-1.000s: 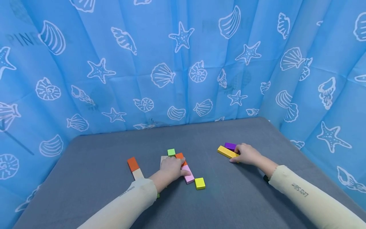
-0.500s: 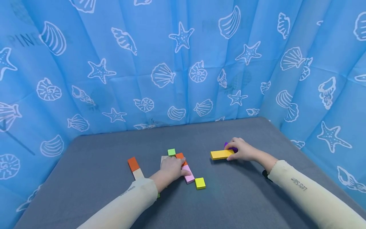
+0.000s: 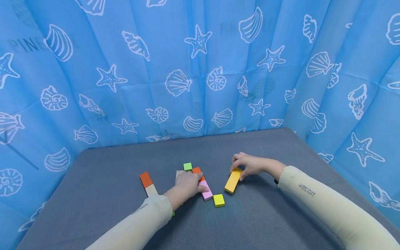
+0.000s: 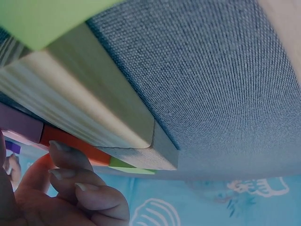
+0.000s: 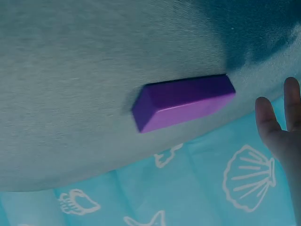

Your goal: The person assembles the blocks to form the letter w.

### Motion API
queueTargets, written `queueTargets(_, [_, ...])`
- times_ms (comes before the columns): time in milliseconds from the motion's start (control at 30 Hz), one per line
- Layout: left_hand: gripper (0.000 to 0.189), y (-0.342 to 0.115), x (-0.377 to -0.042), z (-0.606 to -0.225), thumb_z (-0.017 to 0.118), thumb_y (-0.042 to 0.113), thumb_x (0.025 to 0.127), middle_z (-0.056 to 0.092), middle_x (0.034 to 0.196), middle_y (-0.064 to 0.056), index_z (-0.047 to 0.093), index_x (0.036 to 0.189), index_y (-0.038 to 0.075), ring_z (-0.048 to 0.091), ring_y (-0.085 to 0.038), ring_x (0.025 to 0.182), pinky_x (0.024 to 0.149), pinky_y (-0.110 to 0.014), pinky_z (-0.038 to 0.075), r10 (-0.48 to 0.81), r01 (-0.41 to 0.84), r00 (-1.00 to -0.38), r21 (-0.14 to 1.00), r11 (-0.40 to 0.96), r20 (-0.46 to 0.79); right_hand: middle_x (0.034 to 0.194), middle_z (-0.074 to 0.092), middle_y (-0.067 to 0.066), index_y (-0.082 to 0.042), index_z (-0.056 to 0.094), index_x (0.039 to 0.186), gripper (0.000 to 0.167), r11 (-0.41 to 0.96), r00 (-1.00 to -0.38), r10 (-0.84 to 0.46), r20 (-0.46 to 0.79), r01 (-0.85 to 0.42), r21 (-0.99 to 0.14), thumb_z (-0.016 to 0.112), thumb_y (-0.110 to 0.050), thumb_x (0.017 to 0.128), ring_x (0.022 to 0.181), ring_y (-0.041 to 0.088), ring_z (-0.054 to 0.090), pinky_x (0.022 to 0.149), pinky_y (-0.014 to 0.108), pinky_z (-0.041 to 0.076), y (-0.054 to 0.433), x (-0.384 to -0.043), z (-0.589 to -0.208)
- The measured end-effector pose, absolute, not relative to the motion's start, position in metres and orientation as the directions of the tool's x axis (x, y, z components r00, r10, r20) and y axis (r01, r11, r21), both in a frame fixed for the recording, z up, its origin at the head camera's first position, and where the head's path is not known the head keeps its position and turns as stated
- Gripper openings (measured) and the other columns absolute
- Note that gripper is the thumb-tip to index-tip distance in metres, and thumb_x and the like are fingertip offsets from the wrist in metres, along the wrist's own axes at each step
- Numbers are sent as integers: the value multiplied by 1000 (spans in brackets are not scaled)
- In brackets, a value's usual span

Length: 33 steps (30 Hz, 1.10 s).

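My right hand [image 3: 250, 165] pinches one end of a yellow-orange block [image 3: 232, 181], its other end angled toward the near side. In the right wrist view, a purple block [image 5: 188, 101] lies on the cloth apart from the fingertips; the head view has it hidden behind the right hand. My left hand [image 3: 187, 184] rests on a cluster of blocks, its thumb over a pink block [image 3: 207, 193] and its fingers by an orange block [image 3: 197, 170]. Loosely bent left fingers [image 4: 94, 193] show in the left wrist view, beside a plain wooden block [image 4: 84, 99].
A yellow square block [image 3: 218, 200] sits near the pink block's end, and a light green cube [image 3: 187, 166] behind the cluster. Left of the hand, an orange block [image 3: 146, 179] meets a pale wooden block [image 3: 151, 190]. A blue shell-print curtain [image 3: 200, 86] surrounds the grey table [image 3: 265, 222].
My right hand has picked the yellow-orange block away from the purple block, carried it left and turned it to point toward the near side. The left hand has stayed in place.
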<state>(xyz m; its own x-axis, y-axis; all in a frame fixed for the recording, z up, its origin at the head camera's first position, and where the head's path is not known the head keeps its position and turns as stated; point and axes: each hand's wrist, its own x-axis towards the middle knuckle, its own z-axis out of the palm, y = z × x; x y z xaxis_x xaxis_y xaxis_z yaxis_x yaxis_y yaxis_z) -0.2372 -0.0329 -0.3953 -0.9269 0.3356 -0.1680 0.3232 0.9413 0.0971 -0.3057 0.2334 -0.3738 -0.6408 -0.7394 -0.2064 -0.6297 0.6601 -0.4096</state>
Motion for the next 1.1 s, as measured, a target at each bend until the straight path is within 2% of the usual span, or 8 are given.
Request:
queueTargets(167, [66, -32, -237, -395, 69, 54, 84, 63, 127, -11, 57, 139, 18, 58, -27, 107, 96, -43, 45, 331, 322, -930, 79, 944, -161, 109, 51, 0, -19, 73, 109, 30, 660, -618, -750, -237, -668, -344, 80, -14, 81, 99, 19, 42, 83, 36, 38, 221, -310, -376])
queueTargets(267, [67, -31, -236, -395, 68, 55, 84, 63, 126, -10, 57, 138, 18, 59, -26, 106, 96, -42, 45, 326, 320, -932, 62, 945, -159, 117, 52, 5, -17, 70, 118, 36, 674, -624, -738, -257, -665, -322, 78, -13, 82, 106, 24, 44, 90, 42, 40, 218, -309, -379])
queueTargets(367, [67, -29, -237, -395, 68, 56, 83, 64, 124, -10, 58, 138, 18, 59, -26, 105, 96, -41, 46, 319, 314, -934, 52, 948, -160, 130, 51, 12, -12, 60, 132, 53, 728, -679, -683, -269, -604, -325, 78, -16, 83, 117, 30, 44, 99, 50, 39, 218, -302, -381])
queueTargets(500, [67, -28, -238, -396, 69, 56, 83, 65, 121, -10, 59, 137, 19, 59, -25, 102, 94, -40, 47, 310, 306, -937, 51, 951, -163, 139, 44, 22, 0, 42, 144, 79, 802, -796, -559, -233, -447, -395, 80, -29, 81, 124, 38, 42, 102, 55, 37, 218, -283, -383])
queueTargets(600, [67, -29, -239, -398, 69, 56, 83, 65, 121, -10, 59, 137, 19, 59, -25, 101, 93, -40, 47, 306, 302, -937, 50, 952, -167, 136, 44, 28, 8, 37, 144, 91, 828, -862, -463, -206, -338, -448, 82, -36, 78, 121, 41, 43, 99, 57, 39, 215, -266, -385])
queueTargets(700, [67, -30, -239, -399, 68, 56, 83, 64, 124, -9, 58, 138, 20, 58, -25, 103, 95, -40, 46, 307, 304, -936, 45, 952, -170, 129, 46, 29, 12, 38, 142, 93, 850, -894, -393, -213, -265, -456, 83, -38, 77, 116, 40, 45, 96, 57, 41, 211, -251, -388])
queueTargets(933, [66, -30, -237, -397, 68, 55, 84, 63, 126, -10, 57, 139, 19, 58, -26, 106, 96, -41, 46, 311, 308, -934, 47, 950, -175, 128, 49, 30, 12, 40, 139, 99, 899, -930, -298, -214, -198, -391, 84, -47, 72, 114, 39, 49, 96, 57, 42, 201, -238, -398])
queueTargets(1100, [67, -29, -235, -395, 68, 56, 83, 63, 126, -9, 57, 139, 20, 58, -26, 107, 96, -41, 45, 307, 306, -936, 34, 951, -169, 127, 50, 29, 14, 42, 136, 100, 901, -937, -290, -196, -199, -385, 85, -47, 69, 112, 38, 50, 96, 55, 43, 197, -239, -400])
